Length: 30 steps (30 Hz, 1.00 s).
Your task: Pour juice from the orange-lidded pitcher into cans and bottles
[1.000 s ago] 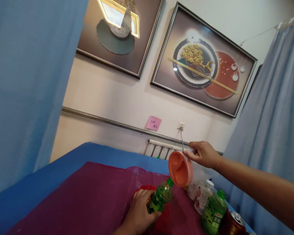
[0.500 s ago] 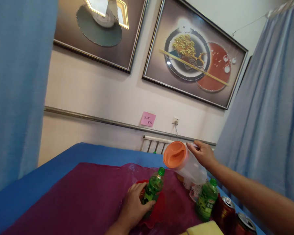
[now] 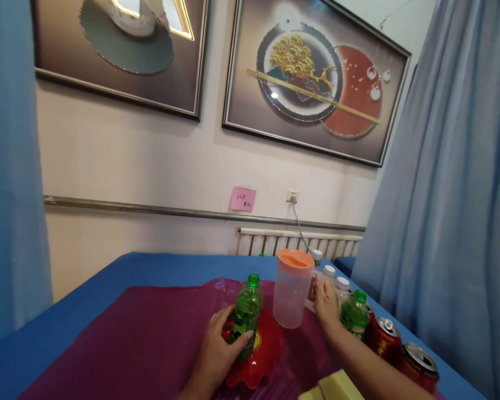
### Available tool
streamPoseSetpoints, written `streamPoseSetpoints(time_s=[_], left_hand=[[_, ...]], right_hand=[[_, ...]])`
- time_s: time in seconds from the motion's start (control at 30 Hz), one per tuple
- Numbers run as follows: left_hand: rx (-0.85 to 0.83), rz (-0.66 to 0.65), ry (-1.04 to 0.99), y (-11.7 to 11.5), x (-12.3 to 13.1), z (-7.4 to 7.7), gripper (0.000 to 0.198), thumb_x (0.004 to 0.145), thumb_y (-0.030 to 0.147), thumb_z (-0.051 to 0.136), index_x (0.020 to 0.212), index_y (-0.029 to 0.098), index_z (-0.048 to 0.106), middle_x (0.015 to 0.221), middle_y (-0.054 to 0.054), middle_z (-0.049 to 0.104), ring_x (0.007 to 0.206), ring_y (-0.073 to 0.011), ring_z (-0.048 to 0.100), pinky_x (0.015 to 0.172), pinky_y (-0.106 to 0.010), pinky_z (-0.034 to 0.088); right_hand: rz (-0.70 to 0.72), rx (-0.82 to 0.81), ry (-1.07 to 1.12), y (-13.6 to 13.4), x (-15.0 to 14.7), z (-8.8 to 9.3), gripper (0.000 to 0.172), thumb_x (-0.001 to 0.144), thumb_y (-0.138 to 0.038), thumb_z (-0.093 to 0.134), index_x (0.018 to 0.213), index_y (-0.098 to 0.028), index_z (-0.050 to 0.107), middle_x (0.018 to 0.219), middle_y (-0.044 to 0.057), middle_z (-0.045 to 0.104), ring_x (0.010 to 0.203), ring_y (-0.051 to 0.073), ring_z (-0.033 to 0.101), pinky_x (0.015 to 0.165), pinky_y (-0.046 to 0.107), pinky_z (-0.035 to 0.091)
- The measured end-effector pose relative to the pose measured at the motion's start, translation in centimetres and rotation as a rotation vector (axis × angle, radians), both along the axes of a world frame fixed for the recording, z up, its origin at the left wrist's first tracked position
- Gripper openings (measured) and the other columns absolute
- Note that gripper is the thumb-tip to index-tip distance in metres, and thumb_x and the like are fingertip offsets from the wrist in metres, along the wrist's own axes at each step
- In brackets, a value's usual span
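My left hand [image 3: 216, 347] is wrapped round a green plastic bottle [image 3: 246, 314], which stands nearly upright over a red wavy-edged plate [image 3: 270, 344]. Whether the bottle's base touches the plate is hidden. To the right is a clear frosted pitcher [image 3: 289, 300] with an orange lid, upright at the far side of the purple sheet. My right hand [image 3: 325, 300] closes on the pitcher's handle side; the handle itself is mostly covered by the fingers.
Along the right edge stand several white-capped bottles [image 3: 342, 286], another green bottle [image 3: 355, 315] and red drink cans [image 3: 417, 364]. A yellow sponge-like block [image 3: 337, 386] lies at the front. Purple plastic sheeting [image 3: 150, 339] covers part of the blue table [image 3: 162, 266].
The pitcher has gone from tilted in the air to upright and lower, with my right hand still on it. My left hand keeps the bottle, now more upright. The view has shifted.
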<state>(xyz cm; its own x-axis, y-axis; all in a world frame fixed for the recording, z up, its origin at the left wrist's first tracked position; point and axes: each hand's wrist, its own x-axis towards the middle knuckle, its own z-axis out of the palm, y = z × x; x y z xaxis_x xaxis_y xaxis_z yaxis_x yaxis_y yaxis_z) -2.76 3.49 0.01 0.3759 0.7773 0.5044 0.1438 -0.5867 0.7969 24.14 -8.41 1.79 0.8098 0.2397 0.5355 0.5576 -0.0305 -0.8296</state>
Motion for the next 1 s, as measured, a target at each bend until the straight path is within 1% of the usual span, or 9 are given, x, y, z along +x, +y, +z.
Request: streamPoseSetpoints(time_s=[0.1,0.23,0.33,0.47,0.6,0.7,0.77,0.9,1.0], left_hand=[[-0.017,-0.009,0.014,0.1,0.0,0.0,0.058,0.065,0.044,0.076,0.116,0.017,0.07,0.111,-0.012,0.074,0.104,-0.0321,0.07,0.096,-0.051,0.057],[-0.035,0.01,0.051,0.3,-0.1,-0.1,0.061,0.065,0.048,0.077,0.117,0.017,0.069,0.116,-0.013,0.073,0.107,-0.0328,0.07,0.098,-0.051,0.056],[-0.04,0.029,0.08,0.5,-0.1,-0.1,0.062,0.065,0.051,0.077,0.117,0.018,0.069,0.117,-0.013,0.073,0.105,-0.0326,0.07,0.097,-0.05,0.057],[-0.058,0.03,0.114,0.7,0.0,-0.1,0.065,0.064,0.055,0.077,0.116,0.017,0.07,0.113,-0.012,0.075,0.1,-0.0321,0.072,0.093,-0.047,0.059],[-0.114,0.055,0.132,0.6,0.4,0.2,0.075,0.057,0.061,0.079,0.116,0.015,0.069,0.113,-0.014,0.075,0.097,-0.0331,0.073,0.092,-0.047,0.059],[-0.129,0.071,0.143,0.5,0.7,0.5,0.076,0.056,0.064,0.079,0.114,0.016,0.069,0.112,-0.012,0.076,0.095,-0.033,0.074,0.092,-0.046,0.06],[-0.121,0.087,0.15,0.6,0.8,0.6,0.074,0.055,0.064,0.079,0.113,0.018,0.069,0.11,-0.011,0.077,0.094,-0.0332,0.074,0.091,-0.045,0.06],[-0.114,0.126,0.194,0.8,1.0,0.6,0.075,0.056,0.065,0.079,0.114,0.018,0.068,0.116,-0.012,0.075,0.1,-0.0354,0.073,0.097,-0.048,0.058],[-0.131,0.14,0.243,0.9,1.2,0.8,0.077,0.055,0.066,0.078,0.113,0.017,0.068,0.121,-0.014,0.073,0.104,-0.0374,0.072,0.1,-0.05,0.055]], right_hand=[[0.039,-0.024,0.031,-0.2,-0.7,-1.4,0.048,0.093,-0.068,0.037,0.065,-0.029,0.041,0.062,-0.001,0.051,0.064,0.022,0.052,0.064,0.035,0.044],[0.119,-0.022,0.037,-0.8,-1.3,-2.1,0.043,0.098,-0.061,0.036,0.074,-0.028,0.049,0.073,0.003,0.059,0.074,0.023,0.057,0.073,0.038,0.048],[0.105,0.019,0.068,-1.5,-1.7,-2.2,0.035,0.096,-0.058,0.044,0.094,-0.024,0.054,0.095,0.009,0.067,0.091,0.026,0.062,0.083,0.04,0.051],[0.067,0.093,0.113,-4.1,-3.4,-4.0,0.038,0.092,-0.049,0.054,0.118,-0.022,0.048,0.121,0.014,0.062,0.109,0.027,0.063,0.092,0.04,0.051],[0.199,-0.076,0.116,-8.1,-6.7,-7.5,0.025,0.092,-0.036,0.052,0.113,-0.024,0.053,0.11,0.009,0.066,0.098,0.024,0.066,0.085,0.036,0.055],[0.304,-0.224,0.08,-10.3,-8.7,-9.0,0.014,0.085,-0.023,0.052,0.099,-0.023,0.056,0.096,0.005,0.066,0.084,0.021,0.065,0.076,0.033,0.054],[0.37,-0.292,0.018,-11.0,-9.3,-8.9,0.014,0.081,-0.015,0.052,0.092,-0.024,0.055,0.092,0.004,0.065,0.085,0.021,0.065,0.079,0.033,0.053],[0.434,-0.441,-0.042,-11.7,-9.9,-7.2,0.018,0.077,-0.01,0.054,0.088,-0.024,0.055,0.09,0.003,0.066,0.083,0.019,0.065,0.078,0.031,0.052],[0.424,-0.559,-0.11,-12.8,-10.1,-6.2,0.026,0.076,-0.016,0.068,0.1,-0.022,0.061,0.116,0.009,0.066,0.106,0.024,0.063,0.094,0.037,0.05]])
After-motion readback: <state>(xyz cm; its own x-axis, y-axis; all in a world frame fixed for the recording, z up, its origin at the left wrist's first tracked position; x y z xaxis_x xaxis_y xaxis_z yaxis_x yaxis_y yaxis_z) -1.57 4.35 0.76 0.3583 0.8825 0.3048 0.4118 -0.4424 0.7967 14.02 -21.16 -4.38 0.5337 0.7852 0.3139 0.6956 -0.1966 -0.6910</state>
